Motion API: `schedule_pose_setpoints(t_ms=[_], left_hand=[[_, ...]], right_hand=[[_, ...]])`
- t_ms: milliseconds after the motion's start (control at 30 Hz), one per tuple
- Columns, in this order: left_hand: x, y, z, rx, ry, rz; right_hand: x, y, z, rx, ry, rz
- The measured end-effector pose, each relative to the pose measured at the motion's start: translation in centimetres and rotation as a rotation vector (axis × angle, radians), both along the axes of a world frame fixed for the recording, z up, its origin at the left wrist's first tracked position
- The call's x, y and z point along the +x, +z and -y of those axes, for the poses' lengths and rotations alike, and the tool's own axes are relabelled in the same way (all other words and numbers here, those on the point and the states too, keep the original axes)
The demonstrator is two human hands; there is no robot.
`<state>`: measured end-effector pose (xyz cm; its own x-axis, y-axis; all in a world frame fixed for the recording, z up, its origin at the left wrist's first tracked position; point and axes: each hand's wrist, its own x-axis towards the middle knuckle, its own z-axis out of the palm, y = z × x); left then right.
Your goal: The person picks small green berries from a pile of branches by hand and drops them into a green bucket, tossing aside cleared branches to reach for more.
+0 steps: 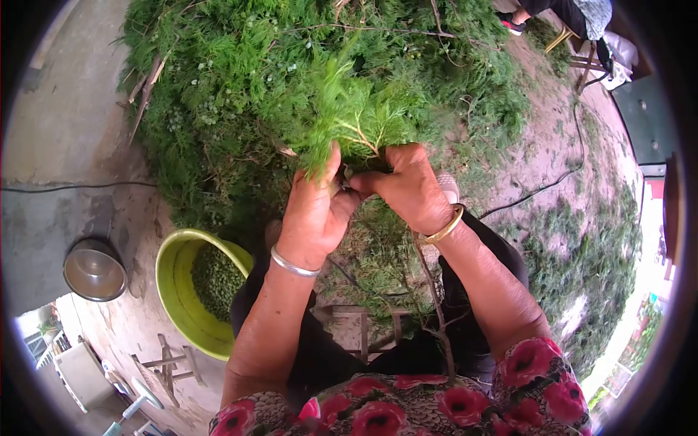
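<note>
A leafy evergreen branch (356,131) with feathery, cypress-like sprays is held up in front of me. My right hand (413,187), with a gold bangle at the wrist, is closed on its stem. My left hand (314,214), wearing a silver bangle, is closed on the foliage from the other side. The fingertips of both hands meet near the stem, and the exact pinch is partly hidden. A bare woody stem (438,312) runs down below my right hand toward my lap; whether it joins the held branch is hidden.
Beyond my hands lies a large heap of cut evergreen branches (218,94). A yellow-green bucket (171,291) of small green cones or berries stands at my left, with a metal bowl (94,270) farther left. A black cable (534,195) crosses the ground. Another person (574,18) sits at upper right.
</note>
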<state>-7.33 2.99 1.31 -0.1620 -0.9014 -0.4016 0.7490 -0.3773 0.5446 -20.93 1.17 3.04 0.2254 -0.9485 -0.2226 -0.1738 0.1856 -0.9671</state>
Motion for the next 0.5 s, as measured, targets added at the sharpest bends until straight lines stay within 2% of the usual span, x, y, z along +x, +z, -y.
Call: schedule_pose_setpoints(t_ms=[133, 267, 333, 367, 433, 467, 500], left_hand=[[0.4, 0.8, -0.2, -0.084, -0.092, 0.2], [0.4, 0.7, -0.5, -0.14, -0.081, 0.376], [0.3, 1.5, -0.3, -0.207, -0.045, 0.477], [0.3, 1.6, -0.3, -0.207, -0.047, 0.477], [0.9, 1.8, -0.1, -0.187, -0.156, 0.442], [1.1, 1.7, -0.1, -0.186, -0.157, 0.441], [1.3, 1.7, 0.0, -0.191, -0.172, 0.431]], right_hand=[[-0.2, -0.8, 0.3, 0.023, -0.02, 0.089], [-0.5, -1.0, 0.3, 0.05, -0.007, 0.102], [-0.7, -0.7, 0.5, 0.098, 0.014, 0.383], [-1.2, -0.9, 0.6, 0.098, 0.012, 0.383], [-2.4, -1.4, 0.8, -0.654, 0.237, -0.166], [-2.4, -1.4, 0.9, -0.653, 0.236, -0.166], [-2.3, -1.1, 1.2, -0.197, 0.02, 0.208]])
